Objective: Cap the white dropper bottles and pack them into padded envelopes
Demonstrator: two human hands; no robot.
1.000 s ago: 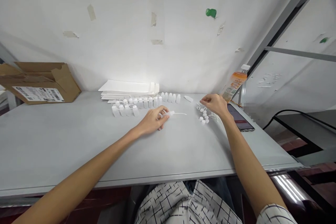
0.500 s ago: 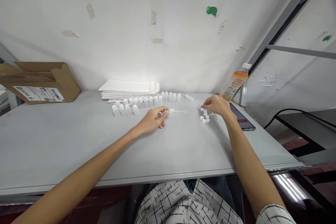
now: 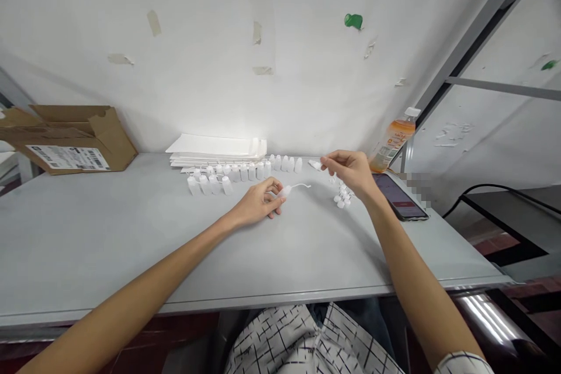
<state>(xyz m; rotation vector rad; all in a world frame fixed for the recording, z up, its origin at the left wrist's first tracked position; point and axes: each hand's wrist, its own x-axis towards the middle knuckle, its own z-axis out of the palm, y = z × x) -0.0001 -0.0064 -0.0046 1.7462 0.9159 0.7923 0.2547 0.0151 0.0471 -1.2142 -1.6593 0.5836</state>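
Note:
My left hand (image 3: 263, 201) is closed around a small white squeeze bottle (image 3: 284, 191), tilted with its top to the right. From that top a thin white tube (image 3: 301, 185) sticks out. My right hand (image 3: 350, 170) hovers over the table with thumb and finger pinched; whatever lies between the tips is too small to make out. Just beyond those fingertips a white bottle (image 3: 314, 164) lies on its side. Below the right hand is a pile of small white caps (image 3: 342, 198). Several upright white bottles (image 3: 252, 172) form rows left of and behind my left hand.
White flat sheets or envelopes (image 3: 214, 145) are stacked against the wall. A cardboard box (image 3: 79, 137) stands at the far left. On the right are a phone (image 3: 401, 198) and an orange-labelled drink bottle (image 3: 393, 140). The table's front edge (image 3: 280, 297) runs before my lap.
My right hand has lifted from the caps and moved left, up to the lying bottle. In my left hand the bottle has turned slightly and shows more of its body.

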